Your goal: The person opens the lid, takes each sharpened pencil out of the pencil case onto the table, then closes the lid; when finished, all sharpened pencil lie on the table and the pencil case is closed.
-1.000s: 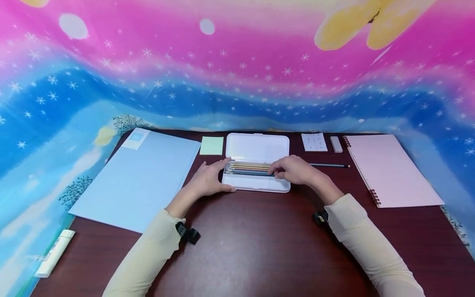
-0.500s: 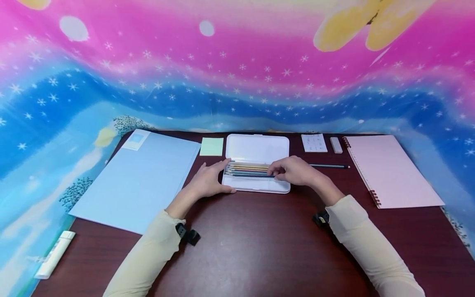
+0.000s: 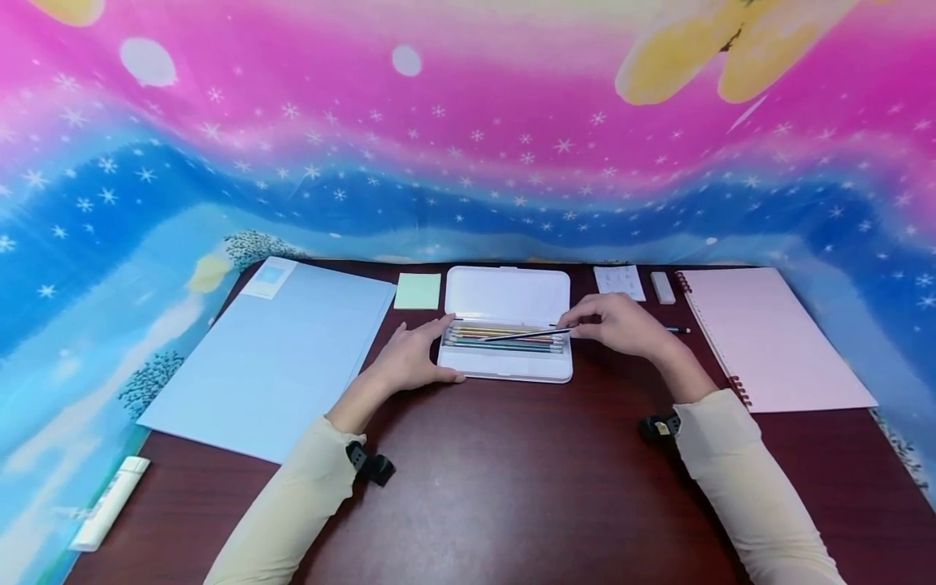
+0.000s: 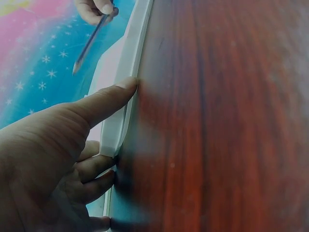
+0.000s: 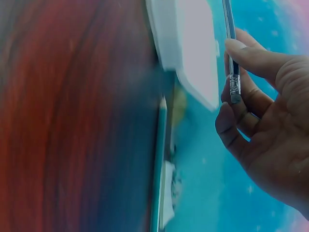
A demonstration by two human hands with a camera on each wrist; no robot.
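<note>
An open white pencil case [image 3: 508,294] lies on the table with several pencils [image 3: 504,348] inside. My left hand [image 3: 409,355] holds the case at its left end, thumb along the front edge; in the left wrist view the thumb presses the case's wall [image 4: 126,63]. Just above the case's right side, my right hand [image 3: 620,323] pinches a dark pencil [image 3: 528,334] near its eraser end, its tip pointing left over the other pencils. The right wrist view shows this pencil [image 5: 233,67] between thumb and fingers. Another pencil [image 3: 680,330] lies on the table, partly hidden by the right hand.
A light blue folder [image 3: 270,357] lies at left, with green sticky notes [image 3: 418,291] beside the case. Behind the right hand are a small white printed sheet [image 3: 618,281] and an eraser [image 3: 662,288]. A pink spiral notebook [image 3: 775,341] lies right; a white tube-like item [image 3: 111,504] lies front left.
My right hand has lifted a pencil out of the row in the case and shifted right, covering more of the pencil on the table. The left hand stays on the case.
</note>
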